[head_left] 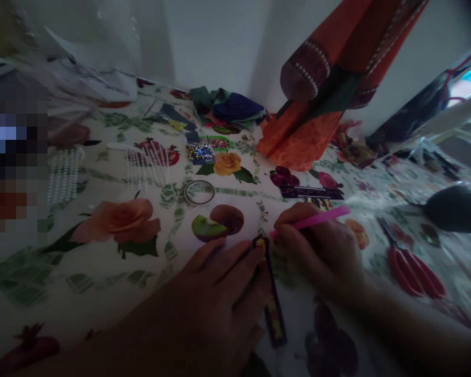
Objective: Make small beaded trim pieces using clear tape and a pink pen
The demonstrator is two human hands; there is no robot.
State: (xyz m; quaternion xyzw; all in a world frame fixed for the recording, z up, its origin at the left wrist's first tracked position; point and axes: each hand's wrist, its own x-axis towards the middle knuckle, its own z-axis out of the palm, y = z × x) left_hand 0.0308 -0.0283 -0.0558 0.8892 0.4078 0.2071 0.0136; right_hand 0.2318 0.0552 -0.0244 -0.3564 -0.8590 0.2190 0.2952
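My left hand point(220, 293) lies flat with its fingers apart, the fingertips resting on a narrow dark-edged strip point(275, 317) patterned in yellow and red. In my right hand point(322, 248) is a slim pink pen-like stick point(324, 217), pinched between thumb and fingers. Its tip points left, close to the strip's upper end. Just above that end are a few tiny shiny beads point(264, 215). Another dark strip point(298, 191) with rows of white beads lies beyond my right hand, next to some colourful pieces point(321, 203) partly covered by the hand.
Red-handled scissors point(416, 272) lie at the right, near a dark rounded object point(457, 208). Farther back are a ring-shaped roll point(187, 193), a box of beads point(201, 152), a green-rimmed tray point(228, 141), white bead strings point(147, 165) and an orange garment point(298, 144). A flowered cloth point(113, 298) covers the table.
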